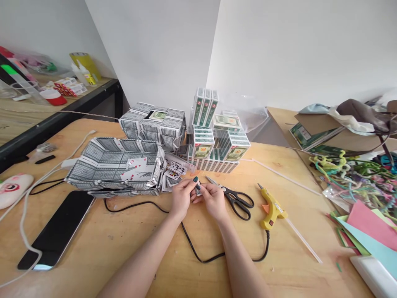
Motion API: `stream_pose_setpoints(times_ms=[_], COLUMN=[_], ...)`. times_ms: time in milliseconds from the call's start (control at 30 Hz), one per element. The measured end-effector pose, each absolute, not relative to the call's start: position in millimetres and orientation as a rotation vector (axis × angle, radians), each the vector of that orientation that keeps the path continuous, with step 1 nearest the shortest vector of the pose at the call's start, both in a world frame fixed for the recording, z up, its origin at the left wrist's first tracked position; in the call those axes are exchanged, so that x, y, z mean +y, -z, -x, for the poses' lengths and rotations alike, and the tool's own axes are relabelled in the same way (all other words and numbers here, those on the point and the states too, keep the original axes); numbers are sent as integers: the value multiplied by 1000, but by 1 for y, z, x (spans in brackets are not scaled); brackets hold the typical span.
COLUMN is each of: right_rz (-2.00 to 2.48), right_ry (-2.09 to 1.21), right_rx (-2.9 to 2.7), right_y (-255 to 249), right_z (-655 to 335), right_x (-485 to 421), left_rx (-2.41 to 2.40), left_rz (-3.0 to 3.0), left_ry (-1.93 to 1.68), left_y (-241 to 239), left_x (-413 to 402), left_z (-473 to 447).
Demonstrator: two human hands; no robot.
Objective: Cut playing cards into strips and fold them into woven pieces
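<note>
My left hand (182,194) and my right hand (213,198) meet over the middle of the table, fingertips pinched together. Between them is a small folded playing card (197,191), mostly covered by the fingers. Just beyond, loose playing cards (173,171) lie in a pile. To the left stands an open box made of folded cards (102,159), with a few loose cards (136,169) inside. Behind it sits a second block built of folded cards (133,120). Black-handled scissors (238,200) lie close to my right hand.
Stacked card packs (203,142) stand at the back. A yellow glue gun (273,209) with a glue stick lies right, its black cord (198,257) running under my forearms. A phone (57,227) and white cable are left; coloured paper (372,223) and pipe cleaners (356,178) lie far right.
</note>
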State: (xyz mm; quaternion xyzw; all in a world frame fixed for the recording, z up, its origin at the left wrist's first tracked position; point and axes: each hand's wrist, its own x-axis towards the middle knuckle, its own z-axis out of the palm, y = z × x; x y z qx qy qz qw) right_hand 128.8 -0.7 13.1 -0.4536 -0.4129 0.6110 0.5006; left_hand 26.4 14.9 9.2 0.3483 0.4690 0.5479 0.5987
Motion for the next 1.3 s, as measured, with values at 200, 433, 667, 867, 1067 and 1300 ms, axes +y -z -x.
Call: stream_pose_setpoints(times_ms=[200,433,667,867,1067,1300], right_rz=[1105,1052,997,952,941,985], right_ry=[-1444,-1444,-1505,-1546,-1600,-1598], right_rx=[-1015,-1036,-1054,-1022,-976,-939], right_y=[-10,-9,-9,-9,-12,-13], right_z=[-126,-125,-126,-127,-128,-126], right_x=[-2,-2,-2,-1,0,-1], left_rx=[1130,1193,1204,1241,1293,1316], left_rz=[-792,-802,-748,-824,-946,-937], left_ry=[-1297,-1354,-1373,-1386,-1390,-1387], left_y=[-11,-15,-11,-9,-8,-11], left_x=[15,13,13,14,14,13], left_z=[-27,-28,-29,-27,-26,-27])
